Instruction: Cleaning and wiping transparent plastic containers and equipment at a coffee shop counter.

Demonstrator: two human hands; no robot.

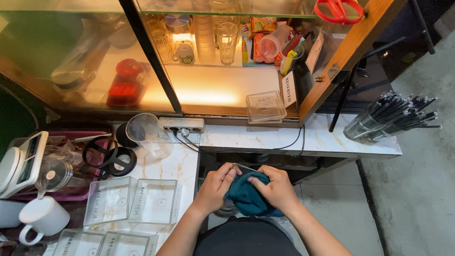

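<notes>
Both my hands are together low in the centre of the head view. My left hand [216,186] and my right hand [276,188] are closed around a dark teal cloth [246,195] wrapped about a small clear glass item [241,168], of which only the top edge shows above the cloth. What the item is exactly I cannot tell. My hands hover just off the marble counter's [246,138] edge, above the floor.
Clear square plastic lids [131,201] lie on the counter left of my hands, beside a white mug [41,219], a scale [20,162], a clear pitcher [148,134] and a power strip [182,124]. A glass cabinet [222,90] stands behind; a black straw bundle [393,117] lies right.
</notes>
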